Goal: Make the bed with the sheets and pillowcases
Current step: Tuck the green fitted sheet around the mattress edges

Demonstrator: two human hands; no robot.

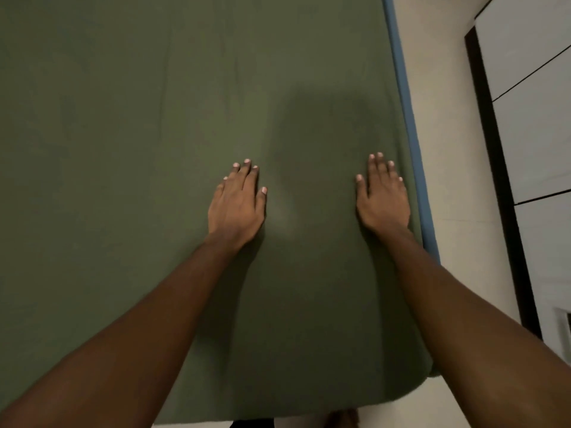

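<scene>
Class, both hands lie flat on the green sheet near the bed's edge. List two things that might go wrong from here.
1. The blue mattress edge shows beside the sheet. If the left hand and right hand push away from it, more may be bared.
2. A soft ridge sits between the hands. Pressing inward could set it as a crease.
</scene>
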